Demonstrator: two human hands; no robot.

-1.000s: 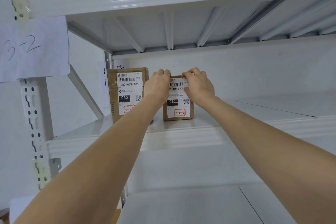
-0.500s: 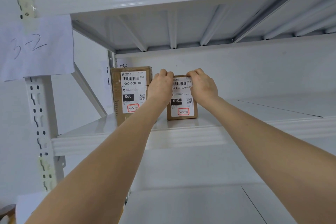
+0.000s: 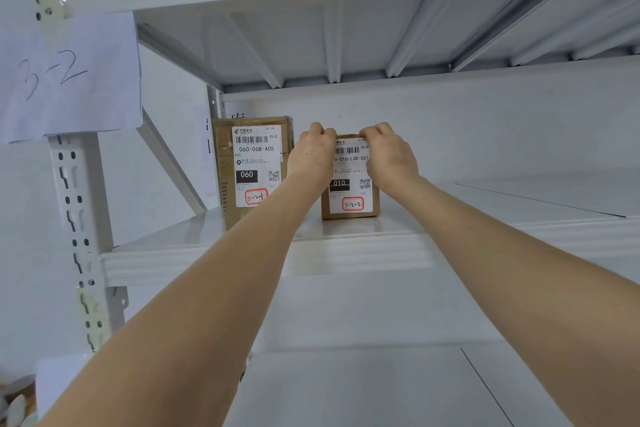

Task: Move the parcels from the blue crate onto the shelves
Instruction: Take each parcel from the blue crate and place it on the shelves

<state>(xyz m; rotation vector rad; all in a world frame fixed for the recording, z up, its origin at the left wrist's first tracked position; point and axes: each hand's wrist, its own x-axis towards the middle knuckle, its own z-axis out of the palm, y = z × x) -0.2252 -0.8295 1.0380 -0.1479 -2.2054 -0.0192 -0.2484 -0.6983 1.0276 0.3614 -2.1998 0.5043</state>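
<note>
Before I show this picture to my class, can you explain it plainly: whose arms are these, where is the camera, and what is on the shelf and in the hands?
There is no machine here. A person works with bare hands, and the single camera sits on their head, looking forward along both arms. The left hand and the right hand each have a grip on the top edge of a small brown parcel, labelled 010, which stands upright on the white shelf. To its left stands a taller parcel, labelled 060, which neither hand holds. A paper sign reading 3-2 hangs on the rack post at the left.
</note>
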